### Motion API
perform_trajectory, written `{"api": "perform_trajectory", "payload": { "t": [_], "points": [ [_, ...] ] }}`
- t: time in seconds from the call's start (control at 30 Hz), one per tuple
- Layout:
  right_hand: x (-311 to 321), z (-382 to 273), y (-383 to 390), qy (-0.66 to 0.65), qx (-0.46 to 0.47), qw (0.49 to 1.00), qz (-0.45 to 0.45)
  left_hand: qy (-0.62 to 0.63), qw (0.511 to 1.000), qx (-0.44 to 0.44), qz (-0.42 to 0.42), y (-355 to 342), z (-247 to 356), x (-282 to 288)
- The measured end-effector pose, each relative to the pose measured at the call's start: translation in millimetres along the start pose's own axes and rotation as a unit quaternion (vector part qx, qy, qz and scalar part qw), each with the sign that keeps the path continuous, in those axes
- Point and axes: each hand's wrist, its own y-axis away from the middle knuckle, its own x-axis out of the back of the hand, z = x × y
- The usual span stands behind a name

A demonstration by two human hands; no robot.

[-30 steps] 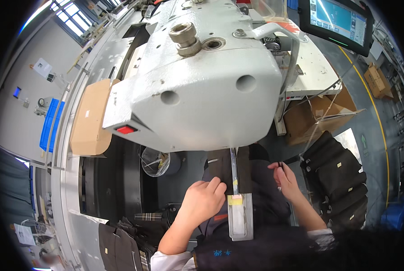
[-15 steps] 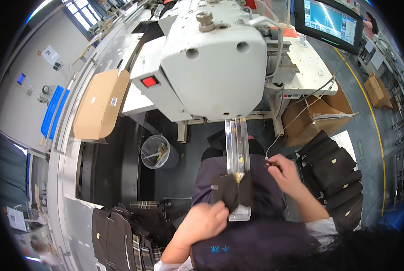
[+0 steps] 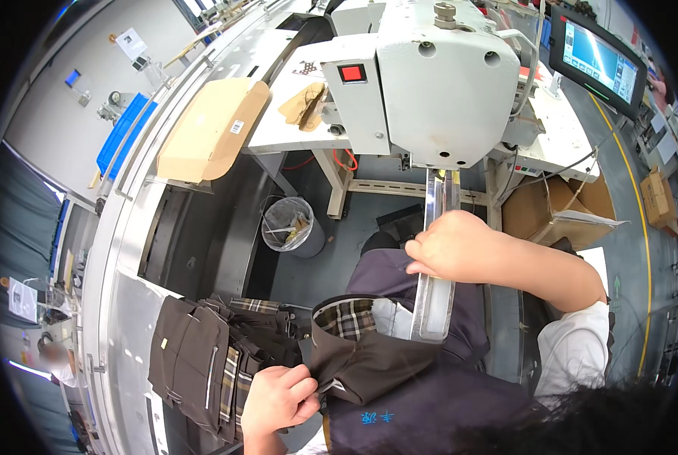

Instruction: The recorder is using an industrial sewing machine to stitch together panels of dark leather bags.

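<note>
My left hand (image 3: pixel 280 400) is closed on the edge of a dark brown garment piece (image 3: pixel 381 365), low in front of my lap. Its mouth gapes toward the machine, showing plaid lining and some white material inside. The garment lies beside and just below the near end of a narrow metal sewing arm (image 3: pixel 434 307). Across that arm reaches my right hand (image 3: pixel 456 246), its fingers bent together above the metal; whatever they may hold is hidden. Behind it stands the white head of an industrial sewing machine (image 3: pixel 449 98), a red switch on its side box.
A pile of dark brown pieces with plaid lining (image 3: pixel 202 364) lies at the left. A lined waste bin (image 3: pixel 293 227) stands on the floor behind it. Cardboard boxes flank the machine, a flat one (image 3: pixel 214 133) at left and an open one (image 3: pixel 555 216) at right. A screen (image 3: pixel 601 61) is mounted far right.
The dark cloth that sat on the metal arm is now off to its left, opened out in my left hand. My right hand has moved from beside my thigh to over the arm. The view has shifted left.
</note>
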Motion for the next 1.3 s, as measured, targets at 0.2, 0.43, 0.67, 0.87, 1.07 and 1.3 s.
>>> {"api": "perform_trajectory", "payload": {
  "t": [0.2, 0.43, 0.67, 0.87, 1.07, 1.3],
  "points": [
    [17.0, 1.8, 22.4, -0.076, -0.043, 0.996, 0.028, 0.009, 1.0, 0.011, 0.004, 5.8, -3.9, -2.7],
    [-4.7, -8.4, 43.4, -0.085, -0.07, 0.993, 0.045, -0.079, 0.986, 0.136, 0.059, 16.6, -33.6, 23.9],
    [-104.5, 139.1, 152.3, -0.012, -0.565, 0.802, 0.192, -0.091, 0.967, 0.151, 0.182, -59.3, -66.8, -50.7],
    [-153.3, 282.7, 181.5, 0.165, -0.596, 0.754, 0.221, 0.201, 0.978, -0.05, 0.028, -161.4, -51.1, -157.6],
    [-174.1, 287.8, 177.7, 0.217, -0.506, 0.783, 0.29, 0.567, 0.807, -0.162, 0.041, -227.7, -26.5, -210.5],
    [-108.6, 40.8, 172.0, -0.61, -0.126, 0.759, 0.187, 0.556, 0.814, -0.165, 0.031, -233.5, -12.9, -207.5]
  ]
}}
